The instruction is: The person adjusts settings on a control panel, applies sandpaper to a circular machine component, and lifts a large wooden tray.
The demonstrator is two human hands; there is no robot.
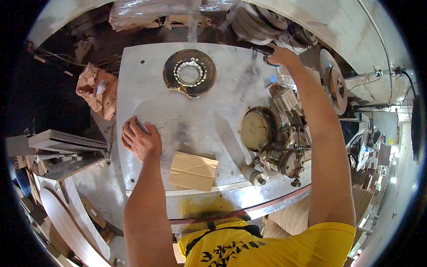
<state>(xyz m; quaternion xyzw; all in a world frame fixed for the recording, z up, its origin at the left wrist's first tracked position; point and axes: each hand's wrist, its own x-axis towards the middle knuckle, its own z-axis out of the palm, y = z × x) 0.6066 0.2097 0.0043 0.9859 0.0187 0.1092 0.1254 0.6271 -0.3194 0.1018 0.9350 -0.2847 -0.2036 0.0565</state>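
Observation:
My left hand point(142, 139) rests on the left side of the grey metal table point(200, 115), fingers curled around a small dark grey piece that I cannot identify. My right arm reaches to the table's far right corner. There my right hand point(284, 58) closes on something dark, mostly hidden by the hand. A dark round plate point(171, 73), with a toothed bright ring around its central opening, lies at the far middle. Its near edge looks uneven. Close to my left forearm is a flat piece of cardboard point(193, 171).
A machine part with a round pale cover point(257, 129) and metal fittings point(289, 162) stands on the table's right. A crumpled brown paper bag point(97, 91) sits beyond the left edge. Large wrapped rolls point(258, 24) lie behind the table. Curved boards point(66, 218) lean at the lower left.

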